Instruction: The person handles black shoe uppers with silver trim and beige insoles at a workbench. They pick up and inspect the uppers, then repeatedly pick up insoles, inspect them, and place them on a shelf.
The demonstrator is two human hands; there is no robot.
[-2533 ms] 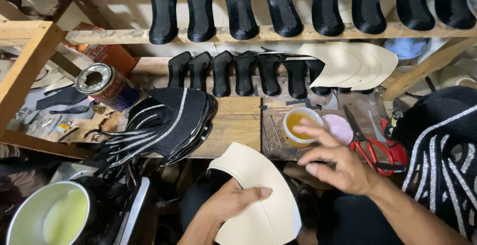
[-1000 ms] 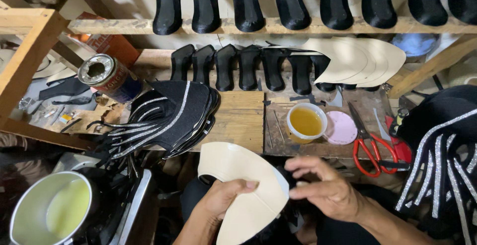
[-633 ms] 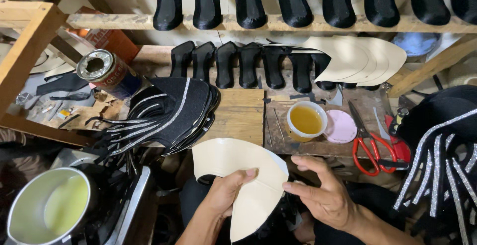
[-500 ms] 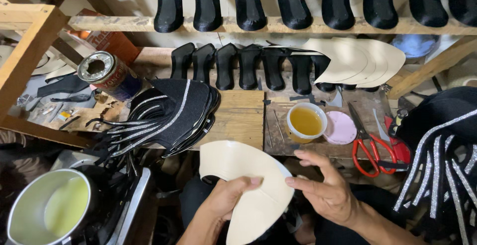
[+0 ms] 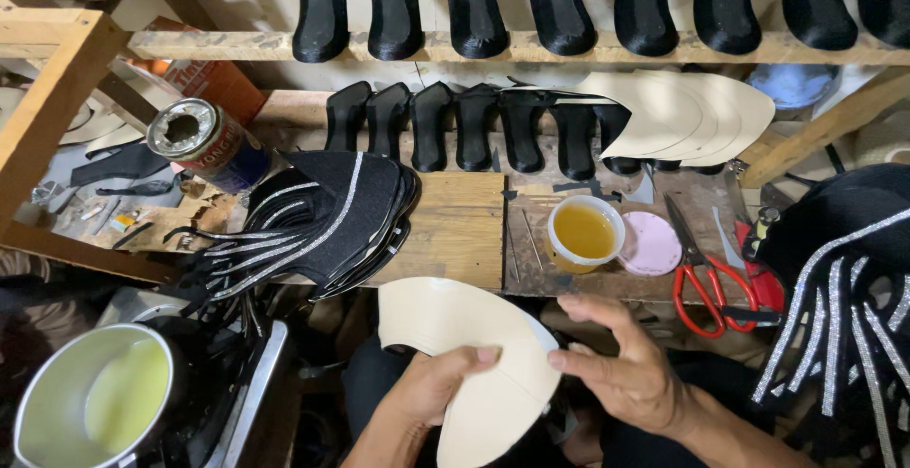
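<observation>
A curved cream shoe-upper piece [image 5: 445,321] lies over my lap below the bench edge. My left hand [image 5: 427,392] grips it from below, thumb across its front. My right hand [image 5: 621,368] rests against its right edge, fingers extended onto it and pressing. A small tub of yellow glue [image 5: 584,231] stands on the bench just above my right hand, its pink lid [image 5: 650,242] beside it.
A stack of black uppers with silver strips [image 5: 322,226] lies at bench left. Red-handled scissors [image 5: 701,274] lie right of the lid. Black heels [image 5: 474,127] line two wooden shelves, with cream pieces [image 5: 682,117]. A tin can [image 5: 199,141] lies left; a pot [image 5: 90,402] sits lower left.
My right hand came back from the bench by the glue tub to the cream piece's right edge. The piece has shifted and turned slightly in my left hand.
</observation>
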